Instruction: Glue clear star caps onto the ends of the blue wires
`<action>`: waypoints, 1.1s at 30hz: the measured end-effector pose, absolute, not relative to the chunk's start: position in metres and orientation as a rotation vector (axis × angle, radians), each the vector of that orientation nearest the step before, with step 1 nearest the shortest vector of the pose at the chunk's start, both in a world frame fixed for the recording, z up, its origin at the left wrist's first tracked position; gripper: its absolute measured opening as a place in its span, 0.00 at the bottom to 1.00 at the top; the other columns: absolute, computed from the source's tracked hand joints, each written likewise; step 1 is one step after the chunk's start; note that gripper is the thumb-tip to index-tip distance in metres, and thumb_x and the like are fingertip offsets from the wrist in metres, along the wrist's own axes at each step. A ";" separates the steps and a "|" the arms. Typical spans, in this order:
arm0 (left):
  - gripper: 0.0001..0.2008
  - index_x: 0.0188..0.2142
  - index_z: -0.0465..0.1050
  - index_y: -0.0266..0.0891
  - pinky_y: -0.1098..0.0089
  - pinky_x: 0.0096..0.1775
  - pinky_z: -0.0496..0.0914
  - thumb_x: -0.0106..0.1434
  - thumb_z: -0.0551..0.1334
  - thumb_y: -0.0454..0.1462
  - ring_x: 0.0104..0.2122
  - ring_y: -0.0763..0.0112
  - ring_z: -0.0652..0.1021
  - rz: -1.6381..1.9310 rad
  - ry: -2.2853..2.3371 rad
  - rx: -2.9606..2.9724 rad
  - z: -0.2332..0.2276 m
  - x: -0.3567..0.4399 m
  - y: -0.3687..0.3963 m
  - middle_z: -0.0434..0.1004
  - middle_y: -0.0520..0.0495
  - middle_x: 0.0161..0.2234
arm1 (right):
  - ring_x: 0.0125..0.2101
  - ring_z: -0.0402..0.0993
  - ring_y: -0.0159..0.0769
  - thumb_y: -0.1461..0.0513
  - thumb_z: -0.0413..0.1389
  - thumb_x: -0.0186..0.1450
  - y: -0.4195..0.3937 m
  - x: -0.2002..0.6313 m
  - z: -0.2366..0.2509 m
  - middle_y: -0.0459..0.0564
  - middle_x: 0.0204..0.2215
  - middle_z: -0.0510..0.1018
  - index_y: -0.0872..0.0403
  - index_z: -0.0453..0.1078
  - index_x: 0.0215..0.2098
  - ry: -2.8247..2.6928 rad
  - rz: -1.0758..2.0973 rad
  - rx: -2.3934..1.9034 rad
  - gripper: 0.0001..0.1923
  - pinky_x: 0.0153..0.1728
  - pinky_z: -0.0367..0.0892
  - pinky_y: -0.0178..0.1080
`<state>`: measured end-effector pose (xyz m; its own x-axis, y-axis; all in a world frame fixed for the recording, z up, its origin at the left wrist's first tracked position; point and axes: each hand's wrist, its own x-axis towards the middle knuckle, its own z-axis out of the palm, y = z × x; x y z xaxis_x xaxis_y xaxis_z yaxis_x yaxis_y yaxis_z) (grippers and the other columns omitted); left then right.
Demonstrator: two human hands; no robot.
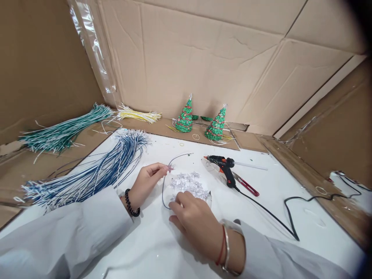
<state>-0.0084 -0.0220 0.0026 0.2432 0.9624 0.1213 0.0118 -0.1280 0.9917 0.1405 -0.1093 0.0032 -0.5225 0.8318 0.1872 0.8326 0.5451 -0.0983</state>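
Left hand (149,179) palm-down, fingertips pinched on a silver star (171,167). Right hand (194,217) curled beside the star pile (188,185), pinching a dark wire (164,186) arcing between both. Glue gun (223,166) just right; bare white surface (290,186) beyond.

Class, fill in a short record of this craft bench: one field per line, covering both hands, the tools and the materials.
left hand: pinches a small silver star at one end of a dark wire
right hand: rests on the pile of silver stars
tools: glue gun, red-handled cutters
materials: blue wire bundle, green wire bundle, yellow wire bundle
finished pieces: two small green trees
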 end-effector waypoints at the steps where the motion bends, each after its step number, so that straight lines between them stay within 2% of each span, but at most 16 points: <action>1: 0.11 0.23 0.71 0.36 0.73 0.34 0.64 0.55 0.61 0.42 0.29 0.70 0.70 1.094 0.976 1.436 0.003 -0.009 -0.022 0.72 0.50 0.25 | 0.31 0.67 0.39 0.66 0.57 0.59 -0.106 0.138 -0.003 0.49 0.30 0.70 0.55 0.67 0.30 -2.561 -0.009 -1.423 0.02 0.23 0.58 0.36; 4: 0.11 0.22 0.71 0.35 0.74 0.33 0.63 0.55 0.60 0.41 0.28 0.71 0.69 1.092 0.975 1.459 0.005 -0.010 -0.024 0.69 0.51 0.22 | 0.28 0.66 0.36 0.69 0.54 0.60 -0.103 0.138 -0.012 0.49 0.27 0.70 0.56 0.66 0.26 -2.539 0.048 -1.472 0.05 0.22 0.55 0.36; 6: 0.11 0.22 0.70 0.36 0.74 0.32 0.63 0.56 0.60 0.40 0.27 0.72 0.68 1.124 0.997 1.466 0.006 -0.011 -0.026 0.68 0.51 0.23 | 0.28 0.65 0.35 0.70 0.51 0.61 -0.103 0.142 -0.011 0.49 0.28 0.70 0.56 0.65 0.28 -2.429 0.227 -1.456 0.06 0.24 0.56 0.35; 8: 0.10 0.23 0.69 0.37 0.74 0.32 0.62 0.57 0.59 0.40 0.27 0.72 0.67 1.170 1.024 1.466 0.006 -0.012 -0.031 0.67 0.52 0.24 | 0.27 0.64 0.32 0.68 0.48 0.64 -0.101 0.149 -0.007 0.48 0.28 0.69 0.55 0.63 0.30 -2.141 0.534 -1.416 0.05 0.26 0.58 0.35; 10: 0.10 0.23 0.67 0.37 0.74 0.33 0.61 0.58 0.58 0.39 0.27 0.73 0.66 1.198 1.035 1.461 0.007 -0.012 -0.036 0.65 0.53 0.23 | 0.22 0.62 0.29 0.62 0.45 0.66 -0.095 0.157 -0.001 0.44 0.23 0.67 0.54 0.59 0.31 -1.752 0.926 -1.337 0.07 0.24 0.58 0.33; 12: 0.12 0.22 0.66 0.38 0.75 0.33 0.60 0.60 0.57 0.40 0.27 0.73 0.65 1.153 1.007 1.444 0.008 -0.013 -0.041 0.64 0.54 0.22 | 0.16 0.57 0.26 0.55 0.47 0.66 -0.086 0.166 0.004 0.40 0.18 0.64 0.53 0.57 0.29 -1.381 1.264 -1.204 0.11 0.18 0.55 0.31; 14: 0.13 0.21 0.65 0.37 0.75 0.33 0.60 0.60 0.57 0.40 0.28 0.74 0.65 1.052 0.949 1.423 0.008 -0.012 -0.046 0.63 0.54 0.22 | 0.15 0.56 0.23 0.53 0.52 0.62 -0.078 0.172 0.009 0.39 0.17 0.65 0.54 0.58 0.29 -1.113 1.431 -1.058 0.14 0.16 0.53 0.29; 16: 0.14 0.21 0.65 0.37 0.75 0.32 0.59 0.61 0.57 0.40 0.28 0.74 0.65 0.949 0.892 1.404 0.007 -0.010 -0.048 0.64 0.53 0.23 | 0.18 0.61 0.23 0.54 0.58 0.57 -0.073 0.175 0.011 0.42 0.21 0.70 0.56 0.61 0.28 -0.953 1.447 -0.963 0.14 0.18 0.56 0.28; 19: 0.14 0.21 0.65 0.36 0.75 0.31 0.59 0.61 0.57 0.41 0.26 0.74 0.64 0.849 0.853 1.398 0.006 -0.007 -0.051 0.62 0.54 0.22 | 0.21 0.65 0.24 0.57 0.62 0.54 -0.071 0.174 0.009 0.44 0.24 0.73 0.56 0.64 0.28 -0.884 1.465 -0.911 0.13 0.21 0.58 0.28; 29: 0.14 0.20 0.66 0.36 0.74 0.30 0.60 0.60 0.59 0.41 0.25 0.74 0.64 0.813 0.896 1.377 0.005 -0.004 -0.055 0.62 0.52 0.21 | 0.21 0.62 0.25 0.57 0.59 0.58 -0.077 0.175 0.001 0.44 0.21 0.70 0.56 0.66 0.29 -1.015 1.409 -0.936 0.11 0.22 0.58 0.30; 33: 0.13 0.21 0.69 0.36 0.74 0.27 0.62 0.58 0.60 0.41 0.23 0.75 0.66 0.802 0.916 1.331 0.003 -0.004 -0.055 0.67 0.52 0.20 | 0.21 0.62 0.26 0.55 0.58 0.58 -0.079 0.172 0.000 0.43 0.20 0.68 0.56 0.65 0.29 -1.146 1.322 -1.016 0.11 0.23 0.59 0.31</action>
